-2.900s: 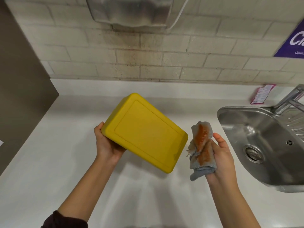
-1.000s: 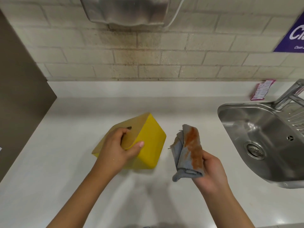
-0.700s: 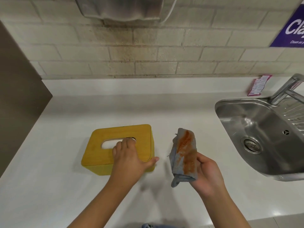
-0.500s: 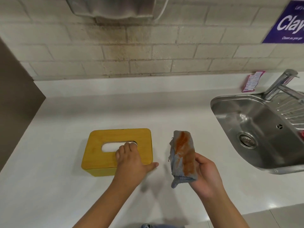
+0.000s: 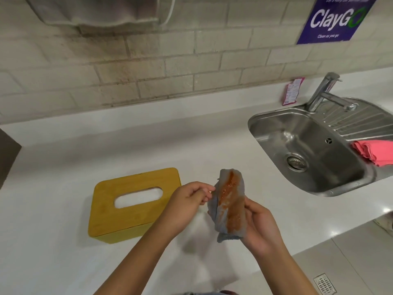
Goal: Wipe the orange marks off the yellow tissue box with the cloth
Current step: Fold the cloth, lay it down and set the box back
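Yellow tissue box (image 5: 127, 206) resting flat on white counter (image 5: 63, 158), wooden lid up, oval slot showing white tissue; no orange marks visible on lid or on near side. Box untouched by either hand.

Grey cloth (image 5: 229, 204) held upright just right of box, above counter, folded lengthwise, broad orange smear running down facing side.

Right hand (image 5: 260, 227) wrapped around lower right part of cloth, fingers curled behind, thumb pressed at edge: firm grip.

Left hand (image 5: 188, 202) raised between box and cloth, fingers loosely curled, fingertips (image 5: 209, 191) at cloth's upper left edge; actual pinch on fabric not determinable.

Steel sink (image 5: 306, 145) set in counter well right, tap (image 5: 321, 92) behind, pink cloth (image 5: 374, 153) lying on drainer. Purple sign (image 5: 336, 18) on brick wall (image 5: 170, 60).
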